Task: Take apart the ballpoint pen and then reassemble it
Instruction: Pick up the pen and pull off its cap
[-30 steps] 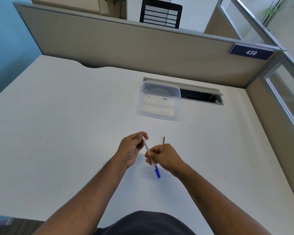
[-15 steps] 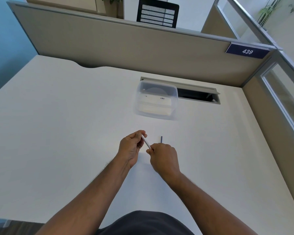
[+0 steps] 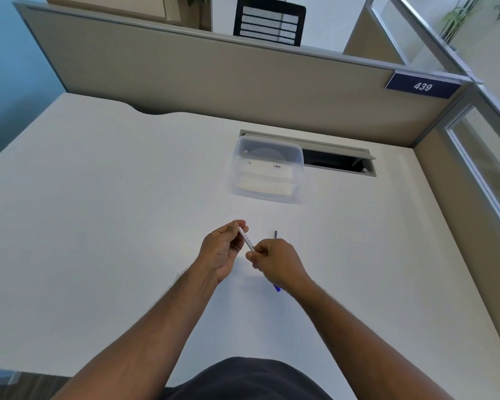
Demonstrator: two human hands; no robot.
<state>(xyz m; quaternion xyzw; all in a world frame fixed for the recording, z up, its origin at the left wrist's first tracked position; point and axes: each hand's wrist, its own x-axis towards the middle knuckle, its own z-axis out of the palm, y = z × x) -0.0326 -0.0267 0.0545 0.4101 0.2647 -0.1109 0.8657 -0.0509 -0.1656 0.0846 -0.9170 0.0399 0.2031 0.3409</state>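
Note:
A slim white ballpoint pen (image 3: pixel 246 240) with dark print runs diagonally between both hands above the white desk (image 3: pixel 98 226). My left hand (image 3: pixel 223 248) pinches its far upper end. My right hand (image 3: pixel 277 262) closes around its lower part, and a blue piece of the pen (image 3: pixel 277 288) pokes out under that hand. A thin dark stick-like part (image 3: pixel 275 234) lies on the desk just beyond my right hand; what it is I cannot make out.
A clear plastic lidded box (image 3: pixel 267 168) stands farther back on the desk. Behind it is an open cable slot (image 3: pixel 338 161). A beige partition (image 3: pixel 214 79) bounds the back, with a plate reading 439 (image 3: pixel 422 86), and another partition runs along the right.
Both hands stay on the pen. The blue end was visible below my right hand, got hidden as the hand turned, and now shows again beneath it.

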